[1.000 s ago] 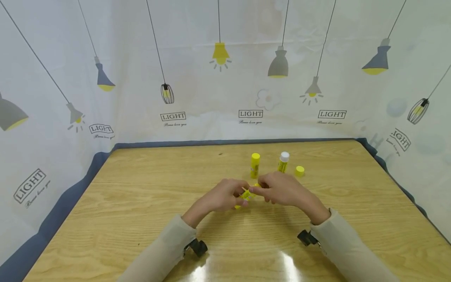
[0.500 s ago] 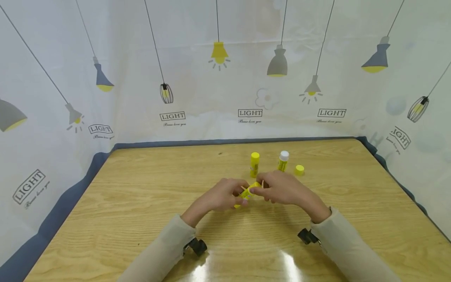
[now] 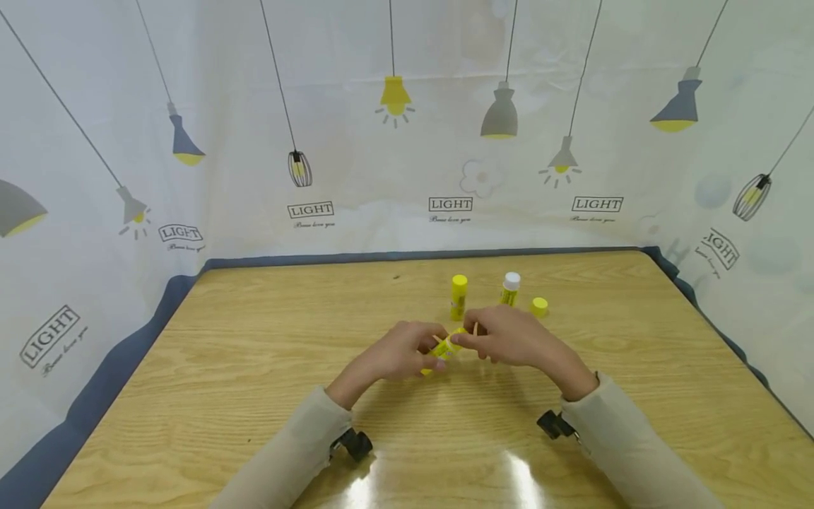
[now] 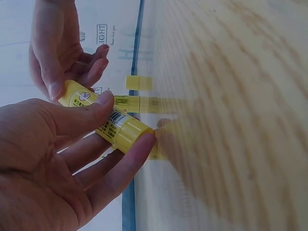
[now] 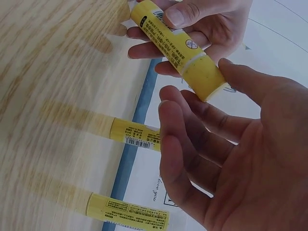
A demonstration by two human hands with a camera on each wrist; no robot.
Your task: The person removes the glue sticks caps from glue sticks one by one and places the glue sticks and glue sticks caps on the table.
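Note:
A yellow glue stick [image 3: 445, 346] is held at a slant just above the table between both hands. My left hand [image 3: 407, 350] grips its body, thumb on the printed label and fingers beneath. At the far end, my right hand [image 3: 509, 336] pinches the yellow cap [image 5: 202, 77] between thumb and index finger, its other fingers curled loosely. A thin pale line shows where cap and body meet in the right wrist view. Behind the hands stand a yellow-capped glue stick [image 3: 458, 297] and another glue stick with a white top [image 3: 510, 288], its base hidden by the right hand.
A loose yellow cap [image 3: 539, 307] sits on the wooden table [image 3: 286, 304], right of the white-topped stick. A lamp-patterned curtain [image 3: 356, 141] surrounds the table's back and sides. Small black devices [image 3: 352, 444] are strapped at both wrists.
One second ago the right fingers covered more of the cap end; now more of the yellow shows between the hands. The right hand has shifted very slightly; the left stays put.

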